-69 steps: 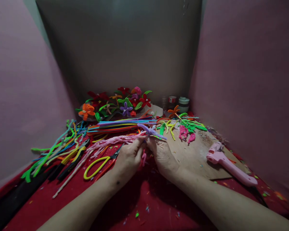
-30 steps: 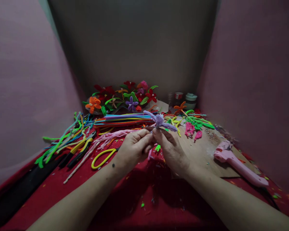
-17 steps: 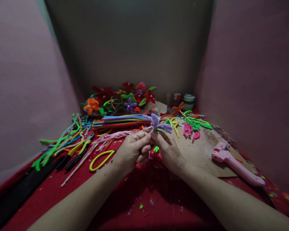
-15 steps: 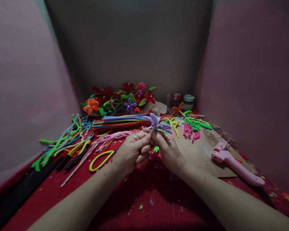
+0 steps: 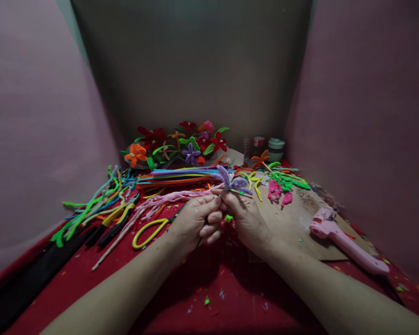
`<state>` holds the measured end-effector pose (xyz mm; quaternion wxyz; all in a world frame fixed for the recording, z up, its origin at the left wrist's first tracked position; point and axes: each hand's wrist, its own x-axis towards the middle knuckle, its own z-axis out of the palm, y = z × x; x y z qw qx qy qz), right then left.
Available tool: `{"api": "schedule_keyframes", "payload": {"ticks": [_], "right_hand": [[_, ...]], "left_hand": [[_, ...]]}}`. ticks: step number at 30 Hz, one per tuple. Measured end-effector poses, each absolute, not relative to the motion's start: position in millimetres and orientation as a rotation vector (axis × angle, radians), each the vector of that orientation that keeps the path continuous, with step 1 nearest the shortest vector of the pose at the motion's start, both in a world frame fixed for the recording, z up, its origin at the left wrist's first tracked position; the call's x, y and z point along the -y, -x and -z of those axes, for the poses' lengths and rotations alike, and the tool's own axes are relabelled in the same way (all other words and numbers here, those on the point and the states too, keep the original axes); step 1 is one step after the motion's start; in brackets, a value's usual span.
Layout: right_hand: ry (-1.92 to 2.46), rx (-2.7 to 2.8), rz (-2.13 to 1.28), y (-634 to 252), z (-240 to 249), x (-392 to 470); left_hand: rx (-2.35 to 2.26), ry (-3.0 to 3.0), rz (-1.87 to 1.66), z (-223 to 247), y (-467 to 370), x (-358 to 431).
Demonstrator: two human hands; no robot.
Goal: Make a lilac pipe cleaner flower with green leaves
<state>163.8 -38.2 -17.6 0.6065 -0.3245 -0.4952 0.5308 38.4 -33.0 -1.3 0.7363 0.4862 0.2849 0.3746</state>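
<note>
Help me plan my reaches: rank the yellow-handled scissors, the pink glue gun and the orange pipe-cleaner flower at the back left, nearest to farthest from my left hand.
1. Yellow-handled scissors, just left of the left hand on the red cloth.
2. Orange pipe-cleaner flower, at the back left.
3. Pink glue gun, far right on the cardboard.

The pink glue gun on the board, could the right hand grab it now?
Probably not at once. The right hand and left hand both pinch the purple flower. The path to the glue gun looks free once it lets go.
</note>
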Motion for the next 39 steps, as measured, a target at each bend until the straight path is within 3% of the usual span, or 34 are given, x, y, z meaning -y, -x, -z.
{"api": "schedule_keyframes", "payload": {"ticks": [8, 18, 39], "right_hand": [[0.67, 1.097, -1.369, -161, 24, 35], [0.778, 1.101, -1.18, -160, 20, 39], [0.731, 1.086, -1.311, -163, 22, 35]], "left_hand": [[-0.627, -1.117, -0.816, 2, -39, 34], [-1.13, -2.02, -1.2, 11, -41, 37], [-0.715, -1.149, -0.909, 2, -40, 36]]}}
